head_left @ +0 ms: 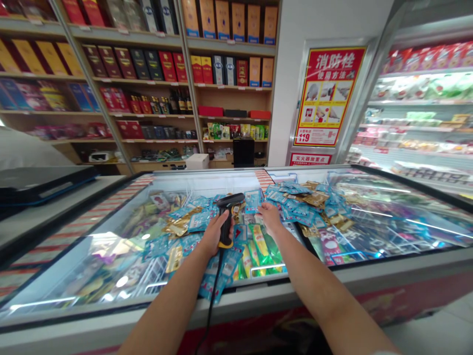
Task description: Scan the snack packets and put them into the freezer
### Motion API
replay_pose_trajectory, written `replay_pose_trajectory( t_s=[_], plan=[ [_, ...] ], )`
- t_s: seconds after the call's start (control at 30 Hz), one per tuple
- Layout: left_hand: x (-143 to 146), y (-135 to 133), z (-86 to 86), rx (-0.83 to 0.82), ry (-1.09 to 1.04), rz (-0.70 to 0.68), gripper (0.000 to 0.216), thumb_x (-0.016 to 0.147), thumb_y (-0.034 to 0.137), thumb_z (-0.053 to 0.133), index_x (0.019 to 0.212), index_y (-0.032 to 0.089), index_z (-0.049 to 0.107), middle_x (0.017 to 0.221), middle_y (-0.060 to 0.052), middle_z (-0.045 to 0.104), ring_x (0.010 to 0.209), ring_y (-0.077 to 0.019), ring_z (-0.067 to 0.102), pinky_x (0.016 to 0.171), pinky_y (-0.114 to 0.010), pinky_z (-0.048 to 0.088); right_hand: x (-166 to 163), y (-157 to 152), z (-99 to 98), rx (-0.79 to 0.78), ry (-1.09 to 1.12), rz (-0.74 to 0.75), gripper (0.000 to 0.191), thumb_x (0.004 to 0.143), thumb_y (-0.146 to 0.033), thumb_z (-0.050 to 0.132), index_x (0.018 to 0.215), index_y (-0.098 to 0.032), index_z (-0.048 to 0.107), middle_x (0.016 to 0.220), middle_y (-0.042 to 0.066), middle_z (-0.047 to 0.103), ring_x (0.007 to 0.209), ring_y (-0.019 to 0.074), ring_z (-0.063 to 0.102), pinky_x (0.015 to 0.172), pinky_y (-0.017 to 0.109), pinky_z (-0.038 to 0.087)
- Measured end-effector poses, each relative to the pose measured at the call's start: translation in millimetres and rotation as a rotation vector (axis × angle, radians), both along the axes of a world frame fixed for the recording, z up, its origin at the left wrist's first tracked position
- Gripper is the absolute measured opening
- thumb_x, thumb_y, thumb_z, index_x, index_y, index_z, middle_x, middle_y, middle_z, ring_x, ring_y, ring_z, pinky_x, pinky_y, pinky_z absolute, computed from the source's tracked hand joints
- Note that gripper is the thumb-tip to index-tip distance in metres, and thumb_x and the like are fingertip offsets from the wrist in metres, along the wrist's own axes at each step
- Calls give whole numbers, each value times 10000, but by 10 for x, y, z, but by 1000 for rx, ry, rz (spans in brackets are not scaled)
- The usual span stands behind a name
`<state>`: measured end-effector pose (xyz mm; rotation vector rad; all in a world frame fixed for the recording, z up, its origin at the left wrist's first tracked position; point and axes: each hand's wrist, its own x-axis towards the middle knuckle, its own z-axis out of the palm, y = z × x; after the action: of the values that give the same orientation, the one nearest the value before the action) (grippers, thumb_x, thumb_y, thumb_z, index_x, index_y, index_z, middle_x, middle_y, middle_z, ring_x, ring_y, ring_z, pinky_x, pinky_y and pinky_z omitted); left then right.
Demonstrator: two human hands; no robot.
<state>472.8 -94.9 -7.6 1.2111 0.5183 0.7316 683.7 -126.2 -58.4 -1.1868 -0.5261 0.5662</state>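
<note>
My left hand [215,232] is wrapped round the grip of a black and yellow barcode scanner [229,199], whose cord runs down over the freezer's front edge. Between the fingertips of my right hand [269,217] is a small blue snack packet [253,200], held upright just right of the scanner's head. Loose blue and gold packets [201,221] lie spread on the glass lid around and below my left hand. Another heap of such packets [303,201] sits to the right, beyond my right wrist. Green and yellow packs [260,246] show through the glass.
The chest freezer's front rim [258,295] runs across below my forearms. Behind it stand shelves of boxed goods [148,64], a white box [197,161] and a wall poster [330,97]. A lit refrigerated display [424,118] is at right, a dark flat device [44,185] at left.
</note>
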Motion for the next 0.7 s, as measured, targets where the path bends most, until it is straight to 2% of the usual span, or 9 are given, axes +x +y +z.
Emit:
replay_pose_trajectory(
  t_s=[0.23, 0.7],
  plan=[
    [8, -13, 14, 1, 8, 9, 522, 695, 659, 713, 716, 147, 613, 515, 0, 563, 401, -108, 491, 406, -219, 361, -9, -10, 41, -21, 1, -6, 245, 571, -333, 751, 731, -181, 641, 677, -17, 631, 707, 178, 630, 716, 355, 569],
    [2, -25, 40, 15, 21, 12, 543, 682, 682, 708, 685, 148, 610, 503, 0, 550, 400, -104, 486, 405, -218, 364, -15, -7, 54, 52, -14, -44, 279, 535, -376, 760, 669, -183, 610, 614, -45, 551, 629, 136, 541, 687, 343, 561]
  ],
)
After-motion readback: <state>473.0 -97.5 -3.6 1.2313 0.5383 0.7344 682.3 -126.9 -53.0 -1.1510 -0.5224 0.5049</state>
